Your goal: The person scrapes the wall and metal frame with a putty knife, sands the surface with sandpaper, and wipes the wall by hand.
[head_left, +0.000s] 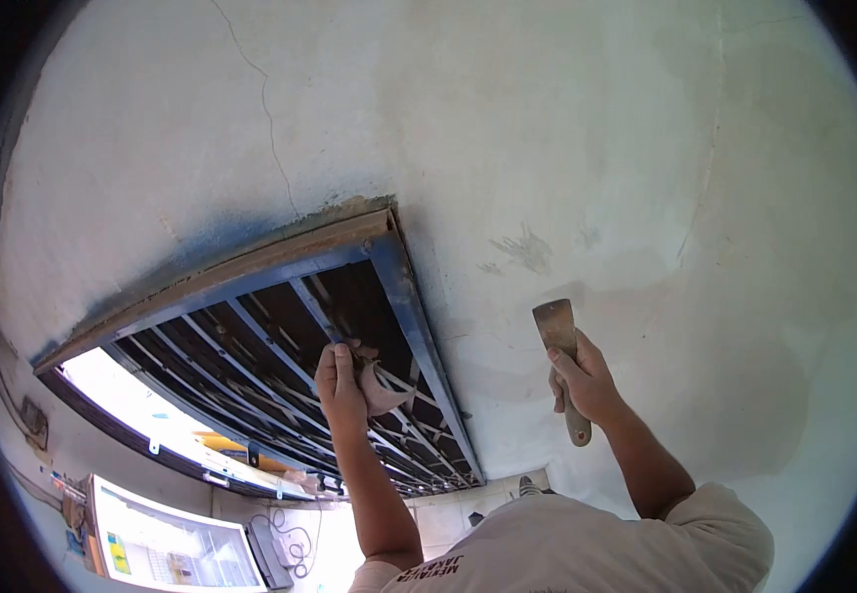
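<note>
My right hand (584, 381) is wrapped round the grey handle of a putty knife (555, 326), whose broad, stained blade points up and overlaps the wall in this view. Pinched in my left hand (342, 387) is a pale, curved, folded piece (385, 395); I cannot tell what it is made of. That hand is raised in front of a barred window (251, 346) with a blue frame. The plaster wall (547, 128) spreads above and to the right, with dark scrape marks (524, 249) above the knife.
A long crack (265, 94) runs down the wall to the window's top edge. Patches of the wall at the right look darker. At the lower left are a lit glass-fronted case (171, 539), a looped cable (295, 549) and a wall fitting (33, 423) with wires.
</note>
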Demonstrator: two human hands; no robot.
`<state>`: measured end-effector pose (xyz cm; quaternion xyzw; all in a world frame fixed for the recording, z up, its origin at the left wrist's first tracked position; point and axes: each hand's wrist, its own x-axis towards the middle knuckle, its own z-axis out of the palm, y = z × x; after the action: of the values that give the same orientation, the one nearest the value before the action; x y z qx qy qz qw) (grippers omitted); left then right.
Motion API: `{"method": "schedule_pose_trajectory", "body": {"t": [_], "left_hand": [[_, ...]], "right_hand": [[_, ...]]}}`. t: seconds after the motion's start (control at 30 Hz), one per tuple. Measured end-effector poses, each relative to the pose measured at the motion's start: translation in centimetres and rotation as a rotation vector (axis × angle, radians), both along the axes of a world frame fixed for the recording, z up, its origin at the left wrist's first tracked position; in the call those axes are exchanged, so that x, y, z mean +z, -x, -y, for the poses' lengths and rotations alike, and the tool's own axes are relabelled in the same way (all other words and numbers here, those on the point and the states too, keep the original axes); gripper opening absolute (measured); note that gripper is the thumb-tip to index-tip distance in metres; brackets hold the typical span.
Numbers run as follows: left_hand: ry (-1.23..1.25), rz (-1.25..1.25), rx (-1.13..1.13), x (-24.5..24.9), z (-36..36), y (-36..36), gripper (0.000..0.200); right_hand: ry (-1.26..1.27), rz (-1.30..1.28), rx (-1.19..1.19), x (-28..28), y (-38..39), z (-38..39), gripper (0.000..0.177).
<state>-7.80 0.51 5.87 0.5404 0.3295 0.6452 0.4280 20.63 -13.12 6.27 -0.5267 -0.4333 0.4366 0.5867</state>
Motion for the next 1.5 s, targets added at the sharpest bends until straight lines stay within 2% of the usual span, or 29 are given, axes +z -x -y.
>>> {"method": "schedule_pose_trajectory", "body": {"t": [0.23,0.37,0.77,0.97,1.07,1.17,1.2,1.43,1.5], "left_hand": [[0.027,0.013,-0.025,0.2,0.0,0.0,0.028],[0.046,0.006,-0.006,-0.1,-0.1,0.2,0.029],[0.032,0.033,-0.010,-0.3,-0.5,0.1,0.031],[0.052,0.023,0.014,-0.5,-0.4,0.1,0.031],[0.040,0.029,0.001,-0.4,-0.5,0.1,0.030],[0.049,0.020,-0.023,-0.2,-0.3,0.2,0.030],[0.048,0.019,-0.031,-0.3,-0.4,0.3,0.030],[0.029,0.003,-0.024,-0.3,-0.3,0.3,0.032],[0.054,0.006,-0.025,0.2,0.1,0.2,0.032]], "right_hand": [[-0.047,0.037,-0.061,3.0,0.1,-2.2,0.012],[-0.053,0.023,-0.105,2.4,0.0,-2.1,0.012],[-0.010,0.004,0.000,2.4,-0.2,-0.6,0.013],[-0.115,0.017,0.013,3.5,0.1,-2.9,0.013],[-0.047,-0.006,0.060,2.8,0.9,-1.2,0.013],[-0.021,-0.010,0.002,3.0,-0.3,-2.7,0.015],[-0.100,-0.001,0.020,3.9,-0.4,-3.3,0.016],[0.007,-0.037,0.086,2.8,1.3,-1.2,0.017],[-0.033,-0.051,0.064,3.8,0.6,-2.4,0.016]]}}
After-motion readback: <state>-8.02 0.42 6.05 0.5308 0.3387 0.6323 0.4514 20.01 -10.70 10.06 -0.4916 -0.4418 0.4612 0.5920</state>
